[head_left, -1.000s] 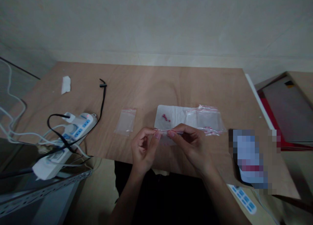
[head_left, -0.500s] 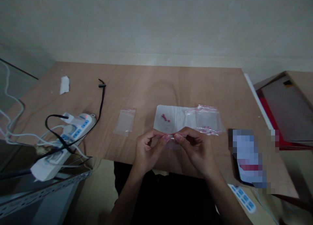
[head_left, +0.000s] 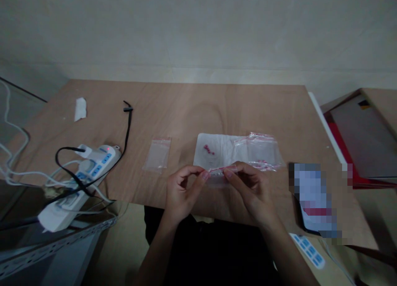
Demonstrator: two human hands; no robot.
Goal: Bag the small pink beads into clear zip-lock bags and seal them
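L fingers (head_left: 202,178) & R fingers (head_left: 230,176) pinch clear bag (head_left: 218,179) along its red strip (head_left: 216,170), prob. so strip is taut; bag is over tabletop (head_left: 173,112), nr. white sheet (head_left: 228,145) w/ red bits (head_left: 206,147).

Left hand (head_left: 182,191), right hand (head_left: 254,191) both pinching, near together

Small pieces (head_left: 207,147) on sheet (head_left: 228,147), bags (head_left: 263,148) over its right end, another bag (head_left: 158,154) left, phone (head_left: 313,198) right
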